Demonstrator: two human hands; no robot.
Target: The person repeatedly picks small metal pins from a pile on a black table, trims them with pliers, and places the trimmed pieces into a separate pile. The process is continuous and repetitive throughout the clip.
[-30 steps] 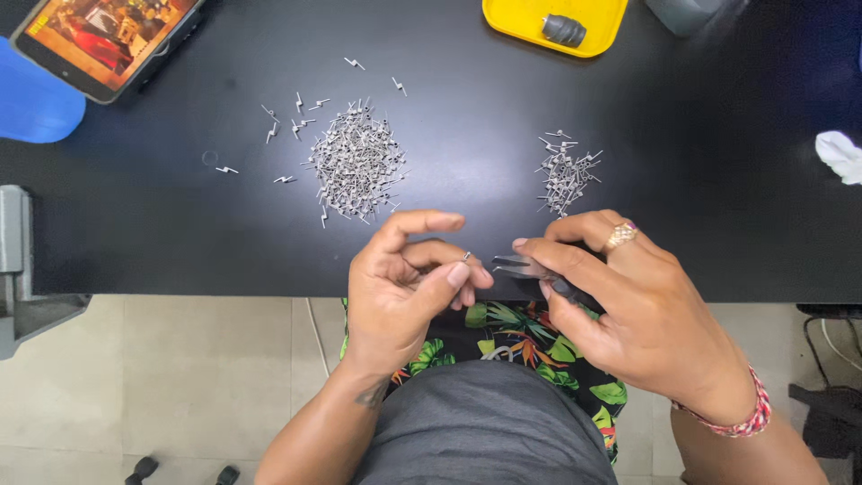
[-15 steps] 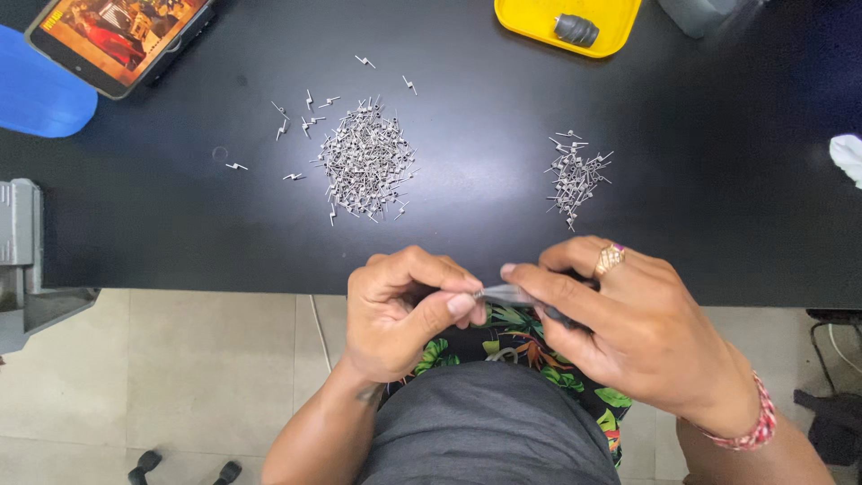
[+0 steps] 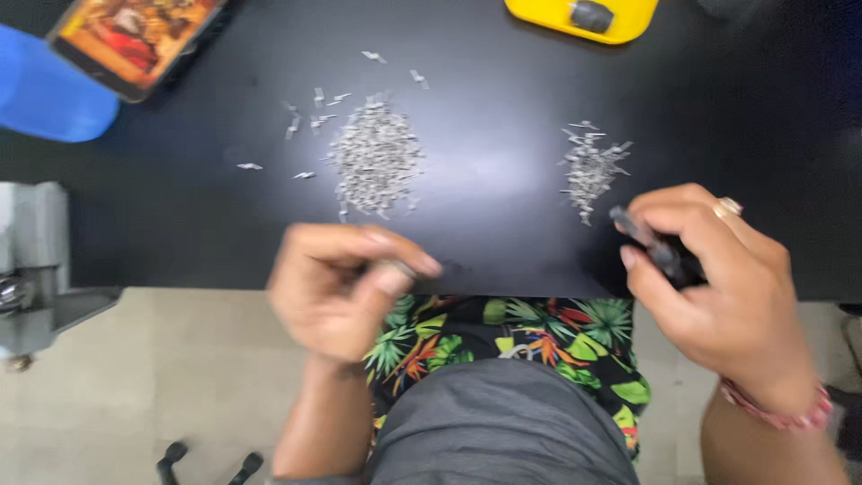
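Your left hand (image 3: 346, 287) pinches something too blurred to identify at the black table's near edge (image 3: 224, 260); your right hand (image 3: 709, 278) grips a dark tool (image 3: 648, 241). Beyond lie two piles of small metal pieces (image 3: 375, 157), bare tabletop between them.

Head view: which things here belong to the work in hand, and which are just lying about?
In use:
- left hand, fingers pinched shut, contents unclear
- right hand gripping a dark tool
- large pile of small metal pieces
- smaller pile

Lying about:
- yellow tray
- blue object
- tablet
- grey metal fixture
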